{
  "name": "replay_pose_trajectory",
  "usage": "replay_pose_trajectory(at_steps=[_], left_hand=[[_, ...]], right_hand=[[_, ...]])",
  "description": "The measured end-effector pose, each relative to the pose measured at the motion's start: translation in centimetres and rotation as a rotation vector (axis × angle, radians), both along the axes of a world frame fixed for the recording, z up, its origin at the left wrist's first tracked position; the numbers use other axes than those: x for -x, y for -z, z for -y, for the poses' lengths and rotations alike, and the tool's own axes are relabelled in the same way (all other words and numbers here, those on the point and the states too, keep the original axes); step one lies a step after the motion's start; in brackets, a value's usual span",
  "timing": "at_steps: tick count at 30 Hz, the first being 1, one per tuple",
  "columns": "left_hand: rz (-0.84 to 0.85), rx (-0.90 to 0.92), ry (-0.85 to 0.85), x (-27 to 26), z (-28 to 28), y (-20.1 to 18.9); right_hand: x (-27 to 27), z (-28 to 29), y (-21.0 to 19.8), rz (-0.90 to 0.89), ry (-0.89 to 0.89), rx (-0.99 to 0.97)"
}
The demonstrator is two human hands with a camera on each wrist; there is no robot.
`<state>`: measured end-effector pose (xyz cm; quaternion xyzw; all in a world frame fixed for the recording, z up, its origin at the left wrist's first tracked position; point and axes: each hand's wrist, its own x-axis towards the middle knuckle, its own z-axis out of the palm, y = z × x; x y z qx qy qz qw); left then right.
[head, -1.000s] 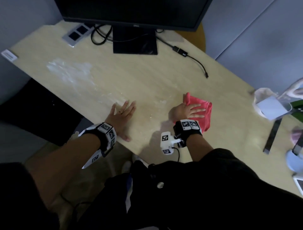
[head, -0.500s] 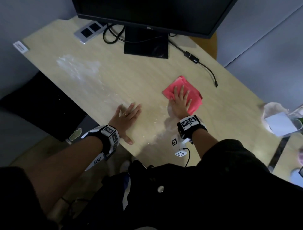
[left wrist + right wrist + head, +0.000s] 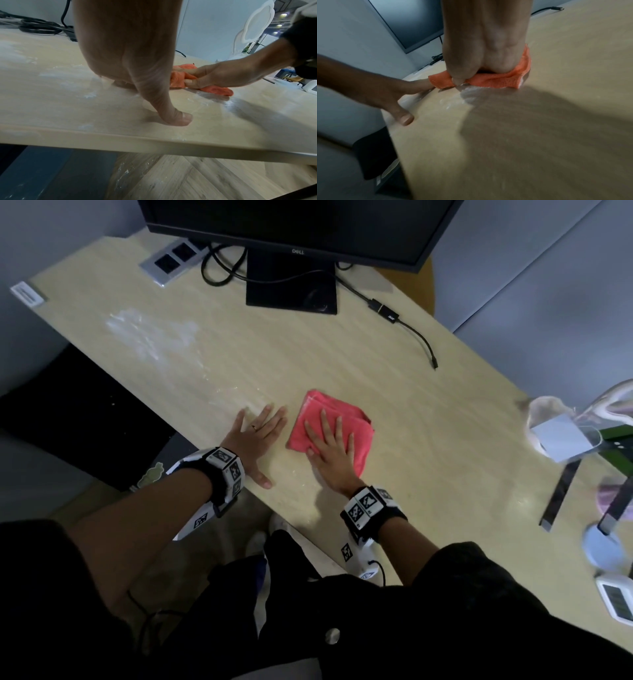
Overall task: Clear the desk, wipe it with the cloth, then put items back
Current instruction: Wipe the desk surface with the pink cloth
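A folded red cloth (image 3: 317, 407) lies on the pale wooden desk (image 3: 428, 446) near its front edge. My right hand (image 3: 330, 448) presses flat on the cloth with straight, spread fingers; in the right wrist view the cloth (image 3: 496, 81) bulges out from under the hand (image 3: 484, 47). Just left of the cloth, my left hand (image 3: 258, 436) rests flat on the bare desk, holding nothing. The left wrist view shows its thumb (image 3: 180, 119) on the wood and the right hand (image 3: 214, 75) on the cloth (image 3: 216, 90). A white powdery smear (image 3: 147, 333) marks the desk's far left.
A black monitor (image 3: 291, 224) on its stand (image 3: 291, 292) is at the back, with a socket plate (image 3: 171, 261) and a loose cable adapter (image 3: 390, 314). A white box (image 3: 561, 436), lamp base (image 3: 603, 549) and small display (image 3: 616, 601) crowd the right end.
My right hand has slid the cloth from the right, first away from me and then leftward, until it lies close beside my left hand. The left hand has stayed put.
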<state>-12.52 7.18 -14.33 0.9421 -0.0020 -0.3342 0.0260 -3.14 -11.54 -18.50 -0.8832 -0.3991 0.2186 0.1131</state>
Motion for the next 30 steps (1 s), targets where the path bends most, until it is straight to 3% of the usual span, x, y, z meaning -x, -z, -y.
replay_pose_trajectory(at_steps=[15, 17, 19, 23, 27, 30], left_hand=[[-0.004, -0.059, 0.020, 0.0, 0.2, 0.1], [0.012, -0.064, 0.023, 0.0, 0.2, 0.2], [0.026, -0.075, 0.029, 0.0, 0.1, 0.3], [0.026, -0.072, 0.031, 0.1, 0.1, 0.1], [0.004, -0.063, 0.017, 0.1, 0.2, 0.0], [0.006, -0.062, 0.010, 0.1, 0.3, -0.1]], right_hand=[[8.7, 5.6, 0.1, -0.127, -0.150, -0.050], [8.6, 6.3, -0.3, -0.221, -0.163, -0.071], [8.1, 6.9, -1.8, -0.427, -0.147, -0.106], [5.8, 7.9, -8.0, -0.842, 0.074, -0.187], [1.7, 9.4, -11.8, -0.833, 0.248, -0.258], [-2.8, 10.9, -12.1, -0.819, 0.515, -0.448]])
